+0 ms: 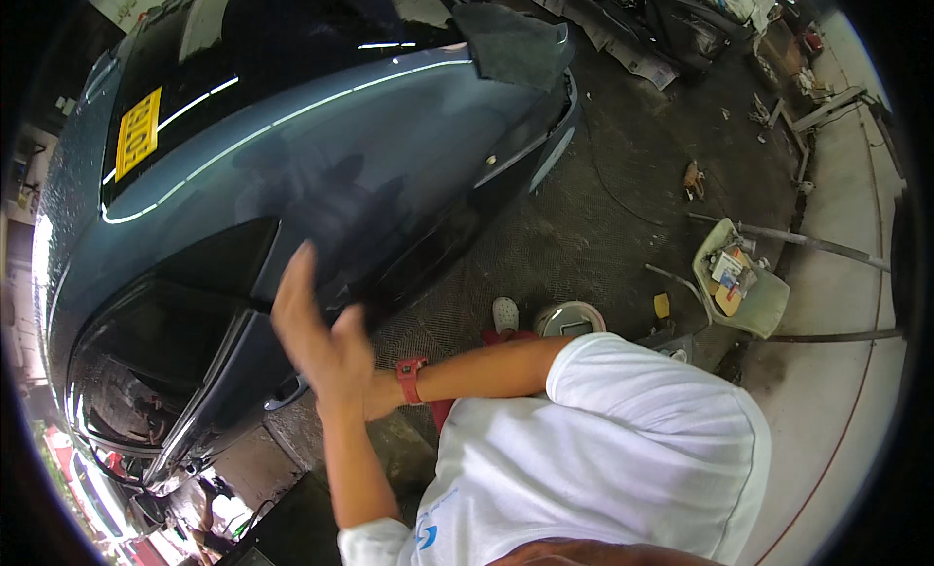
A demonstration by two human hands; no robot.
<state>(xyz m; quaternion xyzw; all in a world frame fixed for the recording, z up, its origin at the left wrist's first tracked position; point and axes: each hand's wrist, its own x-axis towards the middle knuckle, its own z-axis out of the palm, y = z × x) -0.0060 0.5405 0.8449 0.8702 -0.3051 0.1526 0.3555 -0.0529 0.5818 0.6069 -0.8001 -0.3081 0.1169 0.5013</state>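
Note:
My left hand [323,344] is raised beside the dark blue-grey car [389,128], fingers stretched out together and thumb apart, slightly blurred. It holds nothing. My right hand [382,396] reaches across to my left wrist and passes behind it. Its fingers are hidden there, so its grip does not show. A red wristwatch [412,380] is on the right wrist. Nearest to my left hand are the car's dark side window [195,313] and rear pillar. The shiny bodywork reflects light strips.
A dark cloth [511,45] lies over the car's far corner. A round bucket [571,319] stands by my shoe [505,315]. On the right, a pale plastic chair [769,308] holds small items against a white wall [827,401]. A thin cable crosses the floor.

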